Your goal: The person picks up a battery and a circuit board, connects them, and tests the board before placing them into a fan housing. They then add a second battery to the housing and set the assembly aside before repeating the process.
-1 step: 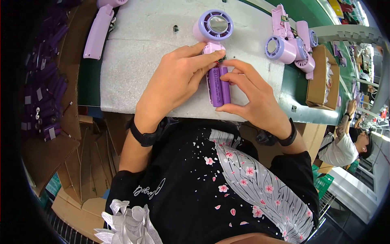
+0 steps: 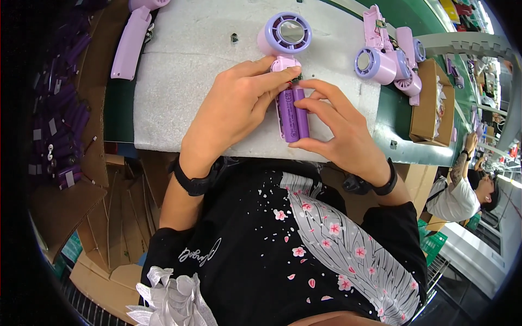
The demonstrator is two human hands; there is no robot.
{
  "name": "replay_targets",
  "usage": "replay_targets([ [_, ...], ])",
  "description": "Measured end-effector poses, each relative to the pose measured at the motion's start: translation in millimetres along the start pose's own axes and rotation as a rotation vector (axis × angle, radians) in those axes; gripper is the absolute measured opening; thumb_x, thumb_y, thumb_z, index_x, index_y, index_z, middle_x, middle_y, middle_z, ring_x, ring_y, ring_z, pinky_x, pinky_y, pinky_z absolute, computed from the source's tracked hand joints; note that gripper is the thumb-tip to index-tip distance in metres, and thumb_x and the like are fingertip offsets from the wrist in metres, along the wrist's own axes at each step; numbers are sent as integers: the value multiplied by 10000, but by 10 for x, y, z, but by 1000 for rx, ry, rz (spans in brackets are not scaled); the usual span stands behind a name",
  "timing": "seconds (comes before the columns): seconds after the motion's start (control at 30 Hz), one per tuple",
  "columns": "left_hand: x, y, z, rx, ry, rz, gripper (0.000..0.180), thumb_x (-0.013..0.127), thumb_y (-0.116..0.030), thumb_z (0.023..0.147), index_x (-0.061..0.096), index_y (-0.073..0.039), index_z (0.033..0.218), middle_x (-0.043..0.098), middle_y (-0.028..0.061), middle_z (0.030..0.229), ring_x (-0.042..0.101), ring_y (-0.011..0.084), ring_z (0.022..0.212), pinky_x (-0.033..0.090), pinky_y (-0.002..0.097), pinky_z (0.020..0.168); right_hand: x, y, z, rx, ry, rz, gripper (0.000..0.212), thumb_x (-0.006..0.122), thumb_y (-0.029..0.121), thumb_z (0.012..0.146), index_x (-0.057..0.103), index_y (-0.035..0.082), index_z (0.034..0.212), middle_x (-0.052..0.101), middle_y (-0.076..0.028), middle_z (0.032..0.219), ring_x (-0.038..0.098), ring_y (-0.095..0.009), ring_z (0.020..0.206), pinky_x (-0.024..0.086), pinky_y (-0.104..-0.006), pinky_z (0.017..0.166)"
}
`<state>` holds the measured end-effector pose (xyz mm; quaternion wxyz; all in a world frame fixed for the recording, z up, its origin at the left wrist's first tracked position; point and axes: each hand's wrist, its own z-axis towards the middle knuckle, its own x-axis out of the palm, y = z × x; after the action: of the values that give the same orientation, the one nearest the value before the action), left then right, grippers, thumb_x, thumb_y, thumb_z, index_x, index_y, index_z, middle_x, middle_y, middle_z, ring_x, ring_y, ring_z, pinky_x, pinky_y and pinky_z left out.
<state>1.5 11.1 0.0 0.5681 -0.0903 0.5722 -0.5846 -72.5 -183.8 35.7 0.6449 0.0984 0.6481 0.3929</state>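
A pink and lilac handheld fan (image 2: 266, 39) lies on the white foam sheet, its round grille at the far end and its handle opened toward me. Two purple cylindrical batteries (image 2: 289, 117) lie side by side at the handle. My left hand (image 2: 231, 106) is closed on the fan's neck, thumb and forefinger pinched near the small wires and green circuit board (image 2: 297, 80). Curled along the batteries' right side, my right hand (image 2: 348, 130) grips them, fingers at the upper end and thumb at the lower end. The left fingers hide part of the handle.
Many purple batteries (image 2: 65, 117) fill a cardboard box at the left. A pink fan handle (image 2: 132, 46) lies by the foam sheet's (image 2: 185, 81) left edge. More fans (image 2: 380, 66) and a cardboard box (image 2: 429, 103) stand right; beyond, another person (image 2: 454, 198) is seated.
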Motion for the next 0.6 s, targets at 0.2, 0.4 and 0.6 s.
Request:
replay_targets([
  [0.2, -5, -17, 12, 9, -10, -4, 367, 590, 43, 845, 685, -86, 1175, 639, 223, 1190, 693, 316, 890, 552, 345, 769, 1, -32, -22, -29, -54, -34, 394, 864, 74, 607, 595, 16, 889, 562, -141, 1267, 603, -236, 924, 540, -347, 798],
  [0.4, -19, -34, 17, -44, 7, -43, 360, 600, 35, 835, 695, -87, 1160, 641, 222, 1196, 701, 294, 866, 551, 321, 748, -17, -55, 0, -43, -26, -33, 412, 876, 81, 592, 574, 16, 863, 548, -156, 1271, 597, -228, 903, 540, -339, 774],
  [0.6, -61, -47, 46, -41, 3, -71, 414, 747, -77, 738, 708, -106, 1148, 630, 230, 1219, 706, 249, 836, 547, 314, 726, -26, -1, 77, 78, 9, 34, 445, 881, 77, 595, 574, 21, 913, 521, -142, 1231, 584, -228, 879, 523, -326, 766],
])
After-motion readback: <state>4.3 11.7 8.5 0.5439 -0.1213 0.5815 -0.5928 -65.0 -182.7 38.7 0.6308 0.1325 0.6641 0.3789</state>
